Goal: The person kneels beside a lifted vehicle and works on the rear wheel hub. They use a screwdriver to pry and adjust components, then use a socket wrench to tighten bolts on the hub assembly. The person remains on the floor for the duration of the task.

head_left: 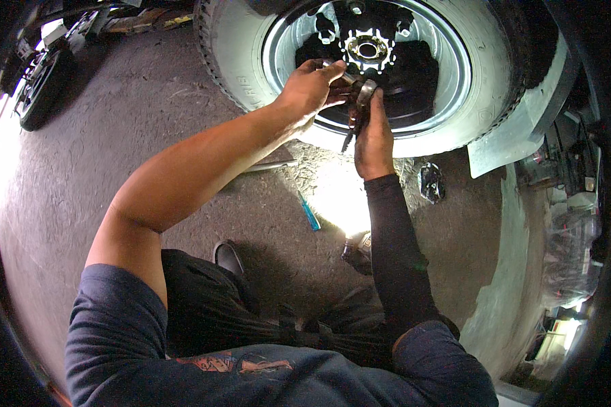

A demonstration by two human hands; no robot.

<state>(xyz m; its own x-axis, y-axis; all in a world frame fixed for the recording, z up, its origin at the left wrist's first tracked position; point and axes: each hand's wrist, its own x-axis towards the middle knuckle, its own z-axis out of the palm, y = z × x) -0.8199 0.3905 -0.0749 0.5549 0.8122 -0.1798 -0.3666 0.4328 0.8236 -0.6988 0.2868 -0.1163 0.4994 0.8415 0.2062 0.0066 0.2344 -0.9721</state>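
Observation:
A large wheel with a tyre [237, 68] stands in front of me, its deep steel rim [460, 61] around a hub with a toothed metal ring [368, 49] at its centre. Both my hands are in front of the rim's lower part. My right hand [375, 139], its forearm in a black sleeve, grips a dark metal piece with a shiny rounded end [366, 90]; its exact kind is unclear. My left hand [309, 91] is closed, fingers bent, around a small silvery piece against that rounded end. The fingers partly hide both pieces.
On the floor below the wheel lie a blue-handled screwdriver [310, 214], a metal bar [271, 165] and a lit work lamp [357, 254]. A crumpled black item [430, 182] lies to the right. A small wheel [44, 88] stands far left; clutter lines the right side.

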